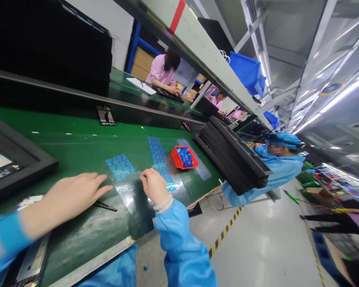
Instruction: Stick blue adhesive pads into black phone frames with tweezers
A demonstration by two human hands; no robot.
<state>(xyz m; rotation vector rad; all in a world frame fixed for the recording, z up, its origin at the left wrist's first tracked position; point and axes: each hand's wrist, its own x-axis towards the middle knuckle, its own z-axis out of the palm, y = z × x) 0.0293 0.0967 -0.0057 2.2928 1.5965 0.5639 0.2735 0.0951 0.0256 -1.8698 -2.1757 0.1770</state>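
My left hand (77,194) reaches over the green bench at the left, fingers stretched forward and thumb apart, with nothing visible in it. Dark tweezers (106,206) lie on the bench just below its thumb. My right hand (153,184), with a beaded bracelet at the wrist, has its fingers curled together at the edge of a clear plastic sheet (127,195); what they hold, if anything, is too small to tell. A sheet of blue pieces (120,166) lies between the hands, further back. Beyond my right hand is a longer blue strip sheet (159,155).
A red bin (175,158) with blue pieces stands right of the strip. Stacked black trays (233,155) are at the bench's right end, beside a person in blue (283,171). A black frame (26,159) is at left.
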